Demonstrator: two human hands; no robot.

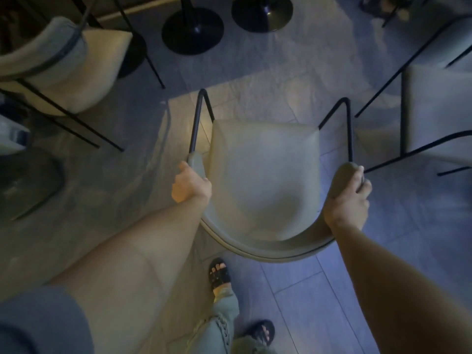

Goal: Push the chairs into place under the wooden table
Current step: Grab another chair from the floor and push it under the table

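Note:
A pale green padded chair (pixel 263 172) with a curved backrest and thin black metal legs stands right below me on the grey tiled floor. My left hand (pixel 190 183) grips the left end of its backrest. My right hand (pixel 348 198) grips the right end. The seat faces away from me. The wooden table top is not in view; two black round pedestal bases (pixel 192 30) stand on the floor ahead of the chair.
A matching chair (pixel 66 65) stands at the upper left and another chair (pixel 436 111) at the right, its black legs close to my chair's right side. My feet in black sandals (pixel 219 272) are just behind the backrest. A dark round base (pixel 30 180) lies at the left.

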